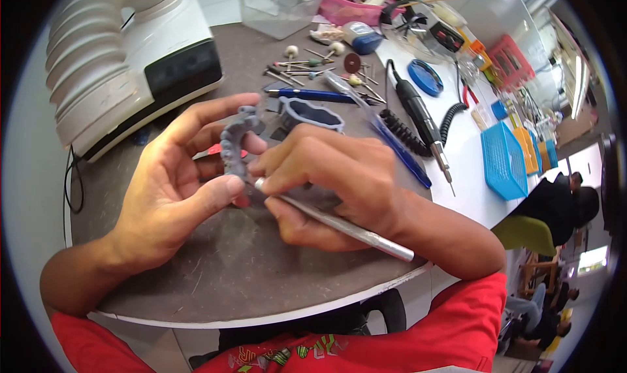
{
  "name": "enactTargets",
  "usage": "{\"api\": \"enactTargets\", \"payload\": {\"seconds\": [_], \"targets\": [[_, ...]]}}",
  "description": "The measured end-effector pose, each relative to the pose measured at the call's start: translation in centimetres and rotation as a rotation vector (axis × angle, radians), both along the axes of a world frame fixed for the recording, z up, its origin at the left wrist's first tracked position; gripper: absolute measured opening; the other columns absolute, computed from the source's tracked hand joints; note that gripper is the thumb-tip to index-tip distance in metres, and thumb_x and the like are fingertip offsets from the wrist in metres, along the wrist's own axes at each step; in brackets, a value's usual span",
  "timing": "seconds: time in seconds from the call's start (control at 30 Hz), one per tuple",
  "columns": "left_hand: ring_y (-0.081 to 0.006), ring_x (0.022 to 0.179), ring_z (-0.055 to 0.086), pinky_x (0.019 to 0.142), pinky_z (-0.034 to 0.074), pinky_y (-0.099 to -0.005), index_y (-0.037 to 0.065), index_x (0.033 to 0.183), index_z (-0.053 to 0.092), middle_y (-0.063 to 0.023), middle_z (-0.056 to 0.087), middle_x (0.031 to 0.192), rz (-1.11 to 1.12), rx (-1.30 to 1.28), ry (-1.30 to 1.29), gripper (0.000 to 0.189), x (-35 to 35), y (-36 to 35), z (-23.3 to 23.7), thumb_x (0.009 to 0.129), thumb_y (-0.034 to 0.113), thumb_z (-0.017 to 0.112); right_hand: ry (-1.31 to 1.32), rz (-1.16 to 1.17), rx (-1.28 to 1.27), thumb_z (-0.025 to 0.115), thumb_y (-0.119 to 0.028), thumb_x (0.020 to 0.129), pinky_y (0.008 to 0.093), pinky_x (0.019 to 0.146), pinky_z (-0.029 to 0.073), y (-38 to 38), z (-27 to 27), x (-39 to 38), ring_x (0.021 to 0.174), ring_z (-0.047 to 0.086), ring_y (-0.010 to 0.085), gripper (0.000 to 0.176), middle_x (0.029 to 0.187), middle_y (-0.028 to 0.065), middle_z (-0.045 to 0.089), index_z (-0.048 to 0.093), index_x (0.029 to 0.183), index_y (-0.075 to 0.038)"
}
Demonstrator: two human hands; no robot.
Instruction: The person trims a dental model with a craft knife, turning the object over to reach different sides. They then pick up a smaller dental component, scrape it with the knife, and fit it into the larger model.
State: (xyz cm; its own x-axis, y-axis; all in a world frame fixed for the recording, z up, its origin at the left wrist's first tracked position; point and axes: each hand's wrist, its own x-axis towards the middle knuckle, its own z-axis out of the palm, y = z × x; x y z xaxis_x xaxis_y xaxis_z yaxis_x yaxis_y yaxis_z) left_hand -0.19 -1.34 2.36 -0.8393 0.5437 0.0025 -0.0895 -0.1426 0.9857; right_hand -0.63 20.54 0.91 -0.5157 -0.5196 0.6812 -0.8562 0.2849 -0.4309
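My left hand (pixel 166 183) is closed around a grey dental arch model (pixel 230 144), gripped between thumb and fingers with its row of teeth upright. In my right hand (pixel 339 177) is a knurled metal-handled tool (pixel 346 228), held like a pen. Its front end meets the model's lower end; the working tip is too blurred to name. Just behind my right hand, a second grey hollow piece (pixel 312 113) rests on the table, partly covered by the fingers. A small red patch shows between my left fingers, mostly hidden.
A white machine (pixel 163 66) with a ribbed hose stands at the left. Several burs (pixel 300 69), a blue pen (pixel 313 95) and a brush-like blue tool (pixel 392 138) lie behind my hands. A rotary handpiece (pixel 421 112) and a blue basket (pixel 503 161) are at the right. People sit farther off.
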Motion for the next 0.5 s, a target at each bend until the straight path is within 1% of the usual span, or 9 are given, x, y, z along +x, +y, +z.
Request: {"api": "enactTargets", "payload": {"seconds": [0.07, 0.1, 0.13, 0.27, 0.33, 0.37, 0.4, 0.47, 0.5], "targets": [[-0.0118, 0.100, 0.059, 0.082, 0.052, -0.0246, 0.001, 0.149, 0.031, -0.0078, 0.054, 0.123, 0.053, -0.050, 0.030, 0.076, -0.1, 0.2, -0.3, 0.085, 0.013, 0.072, 0.030, 0.074, -0.072, 0.072, -0.001, 0.070, 0.0350, 0.051, 0.049, 0.0, -0.4, -0.4, 0.059, 0.061, 0.0248, 0.023, 0.075, 0.0070, 0.058, 0.057, 0.087, -0.006], [-0.0135, 0.101, 0.059, 0.084, 0.051, -0.0266, 0.002, 0.148, 0.034, -0.0100, 0.054, 0.122, 0.048, -0.016, 0.042, 0.066, 0.1, 0.2, -0.3, 0.089, 0.004, 0.064, 0.022, 0.069, -0.117, 0.071, -0.001, 0.069, 0.0359, 0.051, 0.049, -0.1, -0.5, -0.4, 0.059, 0.060, 0.0263, 0.023, 0.074, 0.0074, 0.057, 0.055, 0.085, -0.006], [-0.0135, 0.101, 0.059, 0.084, 0.051, -0.0266, 0.002, 0.148, 0.034, -0.0100, 0.054, 0.122, 0.019, -0.014, 0.046, 0.066, 0.1, 0.3, -0.4, 0.089, 0.004, 0.064, 0.028, 0.040, -0.115, 0.071, -0.001, 0.069, 0.0359, 0.051, 0.049, -0.1, -0.5, -0.3, 0.059, 0.060, 0.0263, 0.023, 0.074, 0.0074, 0.057, 0.055, 0.085, -0.006], [-0.0158, 0.101, 0.062, 0.082, 0.053, -0.0269, 0.002, 0.149, 0.032, -0.0114, 0.055, 0.121, 0.051, 0.019, 0.074, 0.063, 0.1, 0.4, -0.6, 0.094, 0.013, 0.061, 0.055, 0.034, -0.159, 0.068, 0.000, 0.068, 0.0368, 0.051, 0.049, 0.5, 0.2, 0.4, 0.060, 0.062, 0.0276, 0.022, 0.073, 0.0086, 0.058, 0.055, 0.085, -0.006], [-0.0164, 0.100, 0.063, 0.080, 0.055, -0.0265, 0.002, 0.150, 0.031, -0.0126, 0.055, 0.122, 0.141, 0.034, 0.020, 0.061, 0.2, 0.4, -0.6, 0.097, 0.017, 0.059, 0.182, 0.087, -0.119, 0.069, -0.003, 0.065, 0.0375, 0.051, 0.049, 0.5, 0.2, 0.6, 0.060, 0.063, 0.0277, 0.024, 0.074, 0.0089, 0.058, 0.055, 0.084, -0.007], [-0.0170, 0.101, 0.064, 0.080, 0.056, -0.0258, 0.003, 0.150, 0.030, -0.0139, 0.055, 0.124, 0.155, 0.030, 0.039, 0.061, 0.1, 0.4, -0.9, 0.098, 0.017, 0.059, 0.237, 0.141, -0.128, 0.072, -0.010, 0.064, 0.0384, 0.048, 0.048, 0.1, -0.3, 0.4, 0.058, 0.061, 0.0279, 0.028, 0.074, 0.0080, 0.057, 0.053, 0.084, -0.006], [-0.0170, 0.101, 0.064, 0.080, 0.056, -0.0258, 0.003, 0.150, 0.030, -0.0139, 0.055, 0.124, 0.142, 0.032, 0.040, 0.061, 0.1, 0.4, -1.0, 0.098, 0.017, 0.059, 0.239, 0.128, -0.125, 0.072, -0.010, 0.064, 0.0384, 0.048, 0.048, 0.2, -0.3, 0.7, 0.058, 0.061, 0.0279, 0.028, 0.074, 0.0080, 0.057, 0.053, 0.084, -0.006], [-0.0170, 0.103, 0.064, 0.081, 0.056, -0.0256, 0.004, 0.150, 0.031, -0.0143, 0.055, 0.125, 0.138, 0.009, 0.061, 0.060, 0.1, 0.4, -1.0, 0.098, 0.016, 0.057, 0.202, 0.253, 0.089, 0.071, -0.018, 0.067, 0.0396, 0.047, 0.047, 0.2, -0.2, 1.3, 0.059, 0.060, 0.0278, 0.028, 0.075, 0.0072, 0.055, 0.052, 0.086, -0.006], [-0.0170, 0.103, 0.064, 0.081, 0.056, -0.0256, 0.004, 0.150, 0.031, -0.0143, 0.055, 0.125, 0.132, 0.008, 0.062, 0.060, 0.1, 0.4, -0.9, 0.098, 0.016, 0.057, 0.204, 0.278, 0.087, 0.068, -0.021, 0.071, 0.0401, 0.046, 0.046, -0.3, -0.6, 1.5, 0.061, 0.061, 0.0268, 0.027, 0.077, 0.0074, 0.053, 0.051, 0.087, -0.007]]}}
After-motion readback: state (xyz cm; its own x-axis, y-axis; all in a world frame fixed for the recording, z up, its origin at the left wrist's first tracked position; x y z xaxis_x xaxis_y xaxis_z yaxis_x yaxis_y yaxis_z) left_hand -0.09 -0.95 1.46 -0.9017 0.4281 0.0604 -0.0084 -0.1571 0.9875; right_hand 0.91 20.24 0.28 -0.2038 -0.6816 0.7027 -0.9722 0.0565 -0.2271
